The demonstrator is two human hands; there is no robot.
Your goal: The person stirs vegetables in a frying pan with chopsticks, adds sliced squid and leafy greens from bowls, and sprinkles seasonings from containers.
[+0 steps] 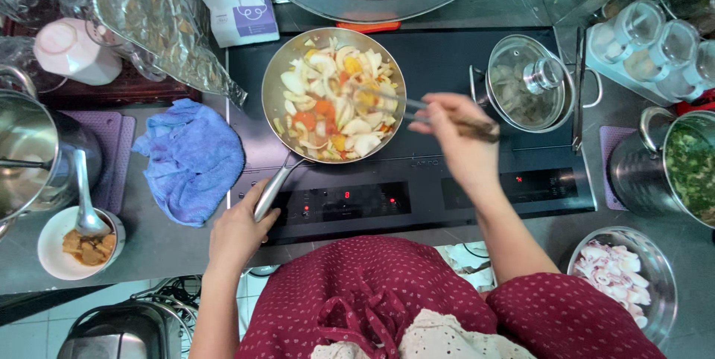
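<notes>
Overhead, left hand [238, 229] gripping pan handle [272, 191], right hand [458, 139] extended, chopsticks [424, 109]

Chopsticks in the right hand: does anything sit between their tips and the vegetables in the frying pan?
Nothing visible does. The chopsticks in the right hand already reach over the frying pan rim into the vegetables. The left hand grips the pan handle.

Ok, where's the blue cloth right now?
In the head view the blue cloth lies crumpled on the counter left of the frying pan, just beyond the left hand gripping the pan handle.
</notes>
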